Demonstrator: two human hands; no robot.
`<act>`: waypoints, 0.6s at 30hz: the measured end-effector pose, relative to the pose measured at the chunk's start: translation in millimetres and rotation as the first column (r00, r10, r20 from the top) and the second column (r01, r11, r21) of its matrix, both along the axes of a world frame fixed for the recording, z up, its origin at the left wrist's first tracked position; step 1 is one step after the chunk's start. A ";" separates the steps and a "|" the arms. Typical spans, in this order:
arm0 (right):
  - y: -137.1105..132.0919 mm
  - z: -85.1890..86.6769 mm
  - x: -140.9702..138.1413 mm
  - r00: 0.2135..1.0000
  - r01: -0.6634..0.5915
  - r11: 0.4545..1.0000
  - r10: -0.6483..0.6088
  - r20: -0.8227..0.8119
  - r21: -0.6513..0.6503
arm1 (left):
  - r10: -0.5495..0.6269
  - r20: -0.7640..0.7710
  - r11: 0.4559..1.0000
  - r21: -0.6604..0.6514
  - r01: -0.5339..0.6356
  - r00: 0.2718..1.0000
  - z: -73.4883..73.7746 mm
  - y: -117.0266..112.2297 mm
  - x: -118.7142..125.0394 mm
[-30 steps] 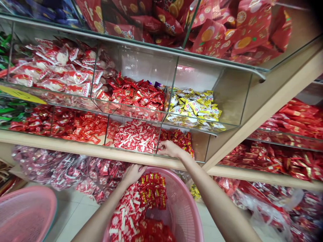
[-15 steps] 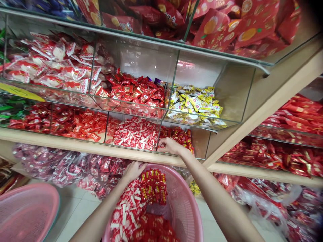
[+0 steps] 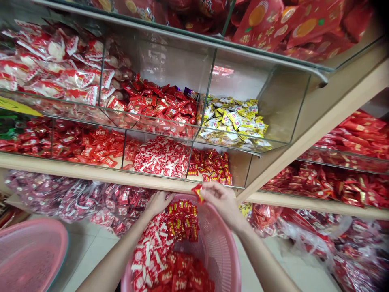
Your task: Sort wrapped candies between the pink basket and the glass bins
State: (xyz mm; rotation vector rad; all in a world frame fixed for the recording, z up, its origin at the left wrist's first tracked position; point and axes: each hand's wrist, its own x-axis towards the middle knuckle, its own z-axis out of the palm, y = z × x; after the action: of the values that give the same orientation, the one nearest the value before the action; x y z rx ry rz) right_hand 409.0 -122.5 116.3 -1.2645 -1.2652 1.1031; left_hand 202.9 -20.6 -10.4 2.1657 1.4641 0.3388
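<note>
A red-and-yellow wrapped candy [image 3: 198, 193] is pinched in the fingers of my right hand [image 3: 220, 199], above the far right rim of a pink plastic basket [image 3: 223, 247]. My left hand [image 3: 159, 202] rests at the basket's far left rim, fingers bent over it; whether they grip the rim is partly hidden. Inside the basket lie red-and-white candies [image 3: 150, 251] on the left, dark red candies with yellow print [image 3: 184, 219] at the far side, and plain red candies [image 3: 184, 275] nearest me. Just beyond my right hand, a glass compartment holds more red-and-yellow candies [image 3: 212, 164].
Glass-fronted shelves hold yellow-and-white candies [image 3: 235, 119], red candies [image 3: 161, 103] and large red packets [image 3: 298, 24]. A wooden ledge [image 3: 91, 173] runs along the front. Another pink basin [image 3: 33, 251] stands at left. Bagged candies [image 3: 316, 231] lie under the shelf.
My right hand has drawn back from the lower right compartment toward the basket, now with a candy showing in its fingers. My left hand stays at the rim.
</note>
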 end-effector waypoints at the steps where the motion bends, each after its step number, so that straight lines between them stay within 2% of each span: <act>1: -14.2 -14.6 -7.4 0.992 -0.002 0.995 -0.011 -0.125 -0.099 | 0.001 -0.004 1.000 -0.004 -0.001 1.000 0.1 0.0 0.2; 2: -26.1 -31.8 -14.5 0.962 -0.041 0.976 -0.019 -0.273 -0.212 | 0.001 -0.005 1.000 -0.005 -0.001 1.000 0.3 0.0 0.3; 4: -42.0 -68.8 -25.9 0.850 -0.089 0.902 -0.153 -0.504 -0.423 | -0.005 0.000 1.000 -0.001 0.005 1.000 0.5 -0.1 0.3; 6: -48.5 -101.8 -32.6 0.738 -0.081 0.823 -0.329 -0.588 -0.562 | -0.014 0.013 1.000 0.005 0.014 1.000 -0.3 0.0 -0.2; 8: -49.3 -125.2 -35.0 0.658 -0.043 0.758 -0.469 -0.589 -0.651 | -0.029 0.023 0.999 0.017 0.028 0.999 -2.0 0.6 -1.1; 12: -47.3 -145.7 -35.2 0.595 0.034 0.697 -0.590 -0.546 -0.716 | -0.036 0.010 0.998 0.042 0.035 0.999 -5.4 2.2 -2.5; 18: -42.1 -158.1 -47.4 0.612 0.149 0.692 -0.626 -0.483 -0.707 | -0.027 -0.007 0.999 0.039 0.027 1.000 -4.4 1.5 -2.7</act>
State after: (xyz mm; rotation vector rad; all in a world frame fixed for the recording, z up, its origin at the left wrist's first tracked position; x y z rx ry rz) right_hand 361.6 -164.6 -41.8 -1.2915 0.0301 1.4888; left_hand 200.3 -19.1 -14.8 2.2174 1.4415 0.3542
